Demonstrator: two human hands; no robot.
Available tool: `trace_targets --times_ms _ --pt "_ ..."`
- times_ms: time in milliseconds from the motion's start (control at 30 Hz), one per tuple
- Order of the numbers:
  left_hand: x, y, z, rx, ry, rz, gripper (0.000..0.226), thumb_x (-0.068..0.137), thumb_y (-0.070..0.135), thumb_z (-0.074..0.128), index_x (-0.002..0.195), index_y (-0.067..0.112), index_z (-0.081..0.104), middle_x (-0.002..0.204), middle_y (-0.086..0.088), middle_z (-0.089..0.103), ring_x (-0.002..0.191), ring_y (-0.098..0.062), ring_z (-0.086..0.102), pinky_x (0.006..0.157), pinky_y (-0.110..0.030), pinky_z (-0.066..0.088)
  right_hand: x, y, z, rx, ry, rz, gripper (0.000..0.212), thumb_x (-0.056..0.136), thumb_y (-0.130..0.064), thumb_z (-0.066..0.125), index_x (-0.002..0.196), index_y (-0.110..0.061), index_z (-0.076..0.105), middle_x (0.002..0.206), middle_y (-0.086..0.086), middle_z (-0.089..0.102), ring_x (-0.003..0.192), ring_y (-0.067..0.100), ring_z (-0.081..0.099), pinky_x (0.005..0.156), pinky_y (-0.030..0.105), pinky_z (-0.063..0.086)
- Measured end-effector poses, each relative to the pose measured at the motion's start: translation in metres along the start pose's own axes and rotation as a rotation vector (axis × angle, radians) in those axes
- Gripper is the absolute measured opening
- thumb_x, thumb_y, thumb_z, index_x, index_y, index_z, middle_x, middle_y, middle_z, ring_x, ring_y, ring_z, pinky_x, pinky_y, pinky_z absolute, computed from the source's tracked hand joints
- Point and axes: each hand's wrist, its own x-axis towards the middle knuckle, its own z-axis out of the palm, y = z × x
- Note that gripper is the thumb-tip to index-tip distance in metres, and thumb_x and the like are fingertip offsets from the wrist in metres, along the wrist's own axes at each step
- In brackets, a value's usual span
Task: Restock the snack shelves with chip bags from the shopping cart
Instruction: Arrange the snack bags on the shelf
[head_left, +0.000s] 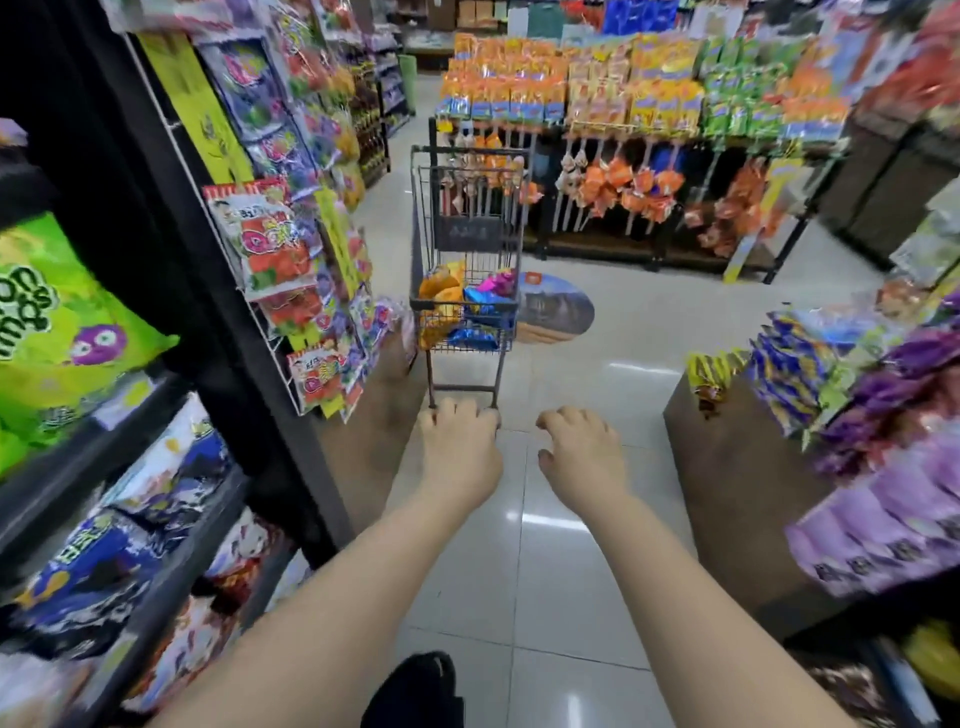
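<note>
Left fingers (451, 414) gripped my cart (467, 244), right fingers (560, 419) hung loose, empty; its chip bags (444, 297) looked light, crushable, best seam-held

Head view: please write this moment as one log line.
left grip: holds cart | right grip: free | chip bags: in cart

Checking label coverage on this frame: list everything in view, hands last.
shopping cart: one, dark wire, aisle ahead
chip bags: several, orange, blue, magenta, in the cart
green snack bag: one, lime, left shelf
hanging packs: many, red-white, wire rack on left shelf end
snack display: many packs, orange, yellow, green, behind cart
purple packs: many, purple, right shelf
floor sticker: one, blue-tan, floor beyond cart
left hand: one, grips cart handle
right hand: one, loosely curled, holds nothing
</note>
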Motion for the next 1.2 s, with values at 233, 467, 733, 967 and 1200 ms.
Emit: trace_targets --times_ms 233,467,733,967,1200 --pt "0.144 -0.022 0.038 -0.11 -0.138 0.088 0.039 0.091 0.019 0.048 0.129 0.028 0.054 0.129 -0.002 0.051 0.126 -0.026 0.037 0.104 -0.043 0.029 0.113 0.017 0.044 -0.014 -0.097 0.125 0.04 0.091 -0.02 0.051 0.13 -0.024 0.048 0.131 -0.001 0.05 0.124 0.025 0.04 0.095 0.036 0.031" --pt "0.258 -0.014 0.086 -0.162 -0.313 0.161 0.043 0.087 0.018 0.051 0.128 0.03 0.054 0.128 0.0 0.052 0.125 -0.026 0.037 0.099 -0.04 0.029 0.196 0.061 0.076 0.093 -0.232 0.251 0.045 0.091 -0.021 0.055 0.135 -0.026 0.046 0.136 -0.003 0.048 0.127 0.023 0.038 0.101 0.034 0.031" --pt "0.42 0.038 0.125 -0.128 -0.225 0.175 0.041 0.088 0.026 0.052 0.128 0.031 0.054 0.131 0.004 0.05 0.125 -0.023 0.037 0.1 -0.039 0.028 0.341 0.159 0.086 0.105 -0.165 0.23 0.041 0.091 -0.021 0.055 0.131 -0.023 0.05 0.134 -0.002 0.048 0.123 0.024 0.04 0.098 0.035 0.032" --pt "0.592 0.094 0.136 -0.126 -0.149 0.054 0.038 0.085 0.028 0.055 0.123 0.03 0.059 0.127 0.002 0.054 0.122 -0.026 0.04 0.097 -0.04 0.031 0.501 0.269 0.071 0.068 -0.173 0.1 0.041 0.09 -0.024 0.058 0.13 -0.026 0.049 0.134 -0.002 0.045 0.128 0.024 0.034 0.099 0.036 0.028" --pt "0.713 0.126 0.148 -0.118 -0.141 -0.022 0.04 0.086 0.03 0.055 0.126 0.032 0.057 0.128 0.001 0.052 0.124 -0.026 0.038 0.097 -0.039 0.031 0.625 0.332 0.079 0.092 -0.205 -0.016 0.04 0.09 -0.021 0.057 0.13 -0.024 0.051 0.134 -0.001 0.047 0.126 0.025 0.037 0.1 0.036 0.028"
